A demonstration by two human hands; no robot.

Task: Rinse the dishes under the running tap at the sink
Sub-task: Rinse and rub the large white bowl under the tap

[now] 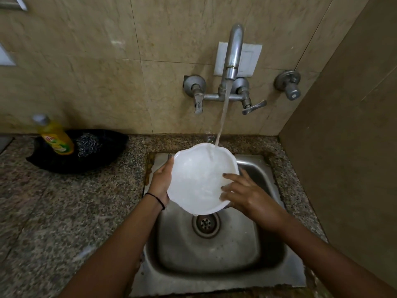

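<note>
A white scallop-edged plate (197, 179) is held tilted above the stainless-steel sink (214, 254), its far rim under the stream from the curved metal wall tap (233, 54); its left rim is gripped by the left hand (161, 181), curled round the edge; the right hand (242, 194) is laid on the wet face, fingers spread and nearly straight, though whether its thumb is hooked beneath the rim cannot be told. The plate seems to be carried largely by one wet grip; a slip could be caused by a firm rub, and the plate dropped into the basin; water could also be deflected onto the speckled granite counter (64, 201).
</note>
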